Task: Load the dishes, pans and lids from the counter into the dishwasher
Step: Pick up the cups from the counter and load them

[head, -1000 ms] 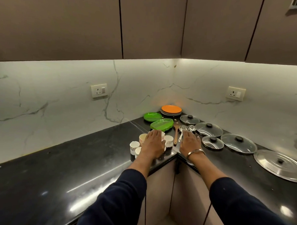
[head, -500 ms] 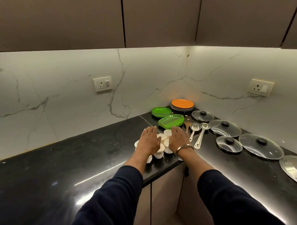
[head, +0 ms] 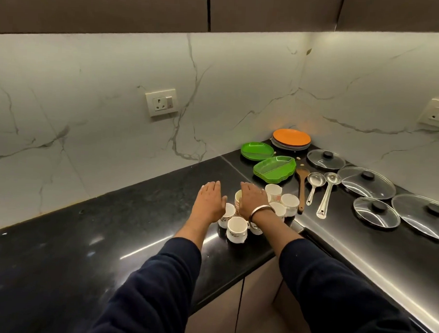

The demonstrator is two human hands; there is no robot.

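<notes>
From the head camera, your left hand and right hand hover flat over the cluster of white cups at the counter's inner front corner, fingers straight and together, holding nothing. The cups look light, glazed and likely slippery, and would chip if knocked, so take each by its wall or handle. Green trays and a plate stack sit in the back corner. Glass lids lie along the right run; I'd lift those by the black knobs. The black counter is glossy and hard, so set things down softly. No dishwasher is in sight.
</notes>
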